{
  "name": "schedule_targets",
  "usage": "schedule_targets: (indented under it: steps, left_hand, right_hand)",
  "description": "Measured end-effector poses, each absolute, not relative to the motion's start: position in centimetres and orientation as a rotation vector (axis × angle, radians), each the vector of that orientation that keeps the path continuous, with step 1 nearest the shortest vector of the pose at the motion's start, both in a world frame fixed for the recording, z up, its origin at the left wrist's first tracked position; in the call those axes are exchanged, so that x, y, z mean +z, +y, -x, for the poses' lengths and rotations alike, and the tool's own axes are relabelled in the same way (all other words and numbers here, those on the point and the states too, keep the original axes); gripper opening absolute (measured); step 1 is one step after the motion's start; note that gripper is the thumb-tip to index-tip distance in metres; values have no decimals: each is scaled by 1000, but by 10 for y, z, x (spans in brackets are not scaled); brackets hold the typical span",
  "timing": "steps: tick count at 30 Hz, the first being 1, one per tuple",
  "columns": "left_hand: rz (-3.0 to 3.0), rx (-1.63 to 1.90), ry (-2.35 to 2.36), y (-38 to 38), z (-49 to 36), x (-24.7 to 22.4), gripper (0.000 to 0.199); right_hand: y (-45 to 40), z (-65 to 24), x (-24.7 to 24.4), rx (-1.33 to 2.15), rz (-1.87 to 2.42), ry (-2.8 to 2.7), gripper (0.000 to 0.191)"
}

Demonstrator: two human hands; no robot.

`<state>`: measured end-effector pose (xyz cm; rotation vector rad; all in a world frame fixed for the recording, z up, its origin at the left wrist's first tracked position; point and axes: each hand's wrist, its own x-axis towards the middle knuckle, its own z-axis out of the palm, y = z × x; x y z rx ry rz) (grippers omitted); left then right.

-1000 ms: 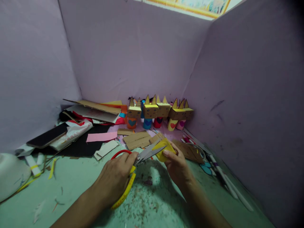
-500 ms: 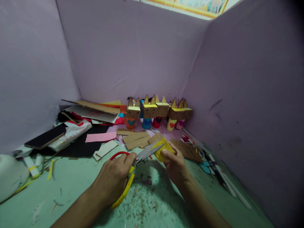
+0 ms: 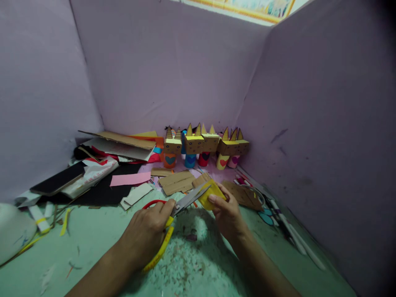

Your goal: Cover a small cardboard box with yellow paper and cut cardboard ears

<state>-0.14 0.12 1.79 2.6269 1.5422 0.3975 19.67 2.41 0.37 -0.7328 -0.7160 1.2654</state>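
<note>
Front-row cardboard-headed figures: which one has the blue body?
The second figure from the left; its body is blue, unlike the orange body, red body, yellow body and pink body.

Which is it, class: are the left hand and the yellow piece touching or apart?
Apart. The head view shows a plain gap between the left hand and the yellow piece, bridged only by the blades of the scissors.

Left hand (image 3: 147, 231) curls; right hand (image 3: 228, 211) pinches (thumb (image 3: 217, 201) on top).
</note>
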Motion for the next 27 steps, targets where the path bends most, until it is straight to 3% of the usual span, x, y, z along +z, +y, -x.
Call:
schedule_targets:
  steps: [12, 27]
  left_hand:
    - [-2645, 505, 1473, 4, 3, 12, 44]
    - [-2649, 235, 1558, 4, -2, 18, 46]
  right_hand:
    - [27, -197, 2, 1233, 739, -730, 42]
    - [21, -191, -1, 1238, 778, -809, 45]
